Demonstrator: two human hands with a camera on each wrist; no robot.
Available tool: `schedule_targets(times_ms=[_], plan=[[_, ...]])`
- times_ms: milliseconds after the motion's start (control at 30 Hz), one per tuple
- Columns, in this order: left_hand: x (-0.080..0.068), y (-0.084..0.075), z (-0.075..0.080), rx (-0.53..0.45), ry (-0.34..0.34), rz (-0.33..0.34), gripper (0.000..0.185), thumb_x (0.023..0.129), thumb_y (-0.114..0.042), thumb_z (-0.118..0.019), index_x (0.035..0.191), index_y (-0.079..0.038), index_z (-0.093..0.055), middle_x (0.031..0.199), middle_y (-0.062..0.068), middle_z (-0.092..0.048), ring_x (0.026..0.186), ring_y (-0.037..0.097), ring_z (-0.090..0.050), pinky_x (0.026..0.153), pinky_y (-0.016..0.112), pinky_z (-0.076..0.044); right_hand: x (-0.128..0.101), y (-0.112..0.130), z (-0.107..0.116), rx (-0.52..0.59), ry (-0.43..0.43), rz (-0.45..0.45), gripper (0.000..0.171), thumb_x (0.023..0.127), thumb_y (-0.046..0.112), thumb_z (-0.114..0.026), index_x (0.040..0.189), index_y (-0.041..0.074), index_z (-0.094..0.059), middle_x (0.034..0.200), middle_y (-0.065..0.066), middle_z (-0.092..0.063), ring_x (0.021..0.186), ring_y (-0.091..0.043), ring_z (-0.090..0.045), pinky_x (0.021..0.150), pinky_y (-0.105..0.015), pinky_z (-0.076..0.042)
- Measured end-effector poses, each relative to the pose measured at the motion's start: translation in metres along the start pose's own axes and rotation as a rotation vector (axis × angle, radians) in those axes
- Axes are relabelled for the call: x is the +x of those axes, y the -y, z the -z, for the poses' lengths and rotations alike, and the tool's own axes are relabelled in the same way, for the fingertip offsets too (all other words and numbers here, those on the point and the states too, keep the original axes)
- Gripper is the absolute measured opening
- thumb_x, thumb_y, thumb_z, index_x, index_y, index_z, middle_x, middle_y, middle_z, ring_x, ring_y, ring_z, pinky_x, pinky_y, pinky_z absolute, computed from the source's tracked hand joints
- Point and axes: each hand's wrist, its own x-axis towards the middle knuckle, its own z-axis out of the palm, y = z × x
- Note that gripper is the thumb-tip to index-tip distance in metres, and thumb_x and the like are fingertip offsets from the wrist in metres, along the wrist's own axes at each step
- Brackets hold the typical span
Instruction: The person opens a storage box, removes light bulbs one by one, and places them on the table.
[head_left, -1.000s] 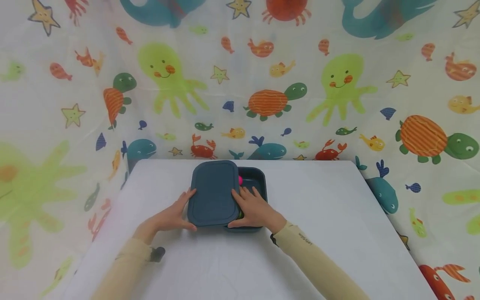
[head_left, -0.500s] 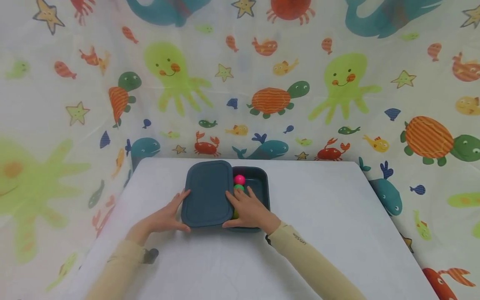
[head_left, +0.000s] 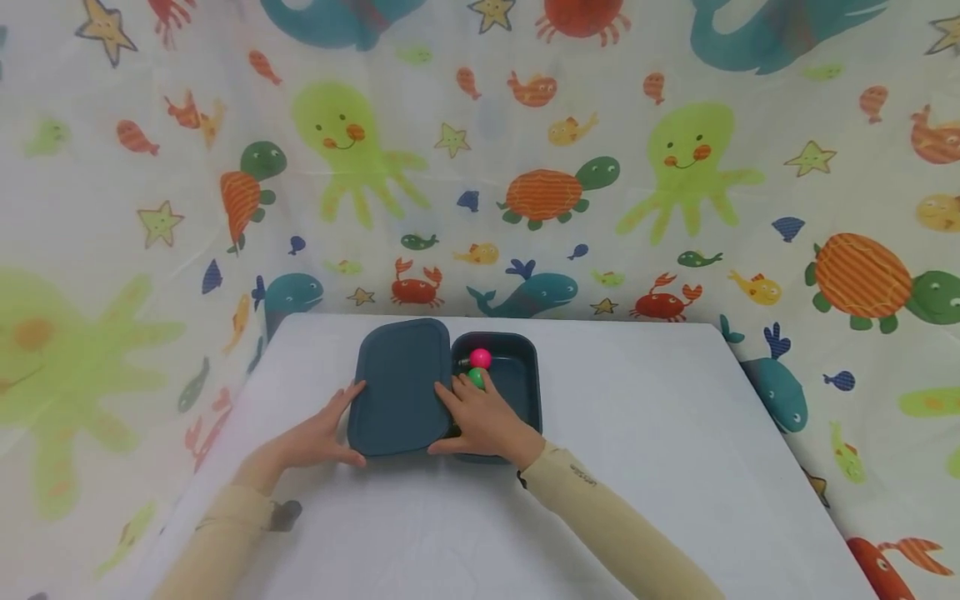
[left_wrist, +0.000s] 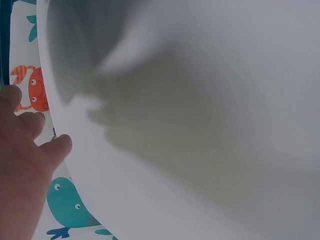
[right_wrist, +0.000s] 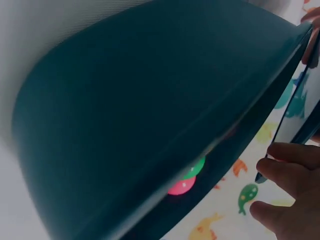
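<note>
A dark blue rectangular lid (head_left: 400, 387) is held between both hands in the head view, raised and overlapping the left rim of a matching container (head_left: 517, 392). My left hand (head_left: 309, 439) grips the lid's left edge, thumb near the front corner. On its right edge my right hand (head_left: 486, 419) holds it, reaching over the container's opening. Inside sit a pink ball (head_left: 481, 358) and a green ball (head_left: 477, 377); the hand hides part of the interior. In the right wrist view, the container's outer wall (right_wrist: 140, 100) fills much of the frame.
A white-covered table (head_left: 637, 433) lies under everything. Behind and beside it hangs a curtain (head_left: 480, 133) printed with sea animals. A small dark object (head_left: 285, 515) sits at the left sleeve's cuff.
Both hands have carried the lid to the left off the container, uncovering more of its inside. The pink and green balls have come into fuller view.
</note>
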Motion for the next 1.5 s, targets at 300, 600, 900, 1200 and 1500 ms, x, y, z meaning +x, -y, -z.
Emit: schedule_targets(times_ms=[300,600,900,1200,1500], plan=[[-0.008,0.009,0.004,-0.009,0.015,0.041,0.125,0.072,-0.037,-0.086,0.157,-0.014,0.002,0.16,0.027,0.004,0.142,0.053,0.004,0.108,0.072,-0.011,0.009,0.008,-0.005,0.006,0.031,-0.01,0.1,0.08,0.079,-0.052,0.152,0.012,-0.035,0.148,-0.013,-0.046,0.138,-0.03,-0.041,0.115,-0.06,-0.019],[-0.017,0.017,0.009,0.034,0.003,0.038,0.125,0.071,-0.037,-0.087,0.157,-0.012,0.0,0.158,0.032,-0.001,0.141,0.056,-0.004,0.108,0.071,-0.017,0.014,0.02,-0.007,0.015,0.066,-0.018,0.094,0.082,0.076,-0.051,0.152,0.014,-0.037,0.146,-0.011,-0.049,0.137,-0.027,-0.043,0.115,-0.062,-0.017],[-0.024,0.026,0.008,0.017,0.033,0.058,0.125,0.071,-0.036,-0.087,0.157,-0.012,0.0,0.157,0.033,-0.002,0.14,0.056,-0.006,0.107,0.072,-0.017,0.017,0.03,-0.012,-0.011,0.075,-0.004,0.092,0.083,0.078,-0.048,0.151,0.017,-0.04,0.145,-0.009,-0.05,0.136,-0.026,-0.043,0.115,-0.064,-0.013],[-0.027,0.036,0.005,-0.004,0.056,0.131,0.128,0.07,-0.039,-0.088,0.158,-0.014,0.002,0.158,0.032,0.001,0.141,0.055,-0.001,0.107,0.073,-0.012,0.022,0.035,-0.016,-0.048,0.105,0.01,0.09,0.083,0.077,-0.048,0.151,0.018,-0.039,0.146,-0.007,-0.049,0.138,-0.027,-0.041,0.114,-0.065,-0.013],[-0.033,0.044,-0.001,0.013,0.051,0.109,0.126,0.069,-0.037,-0.089,0.157,-0.011,-0.003,0.156,0.034,-0.001,0.139,0.058,0.003,0.105,0.076,-0.01,0.023,0.041,-0.025,-0.062,0.108,0.031,0.087,0.083,0.077,-0.049,0.148,0.019,-0.044,0.143,-0.006,-0.053,0.137,-0.027,-0.042,0.114,-0.066,-0.013]])
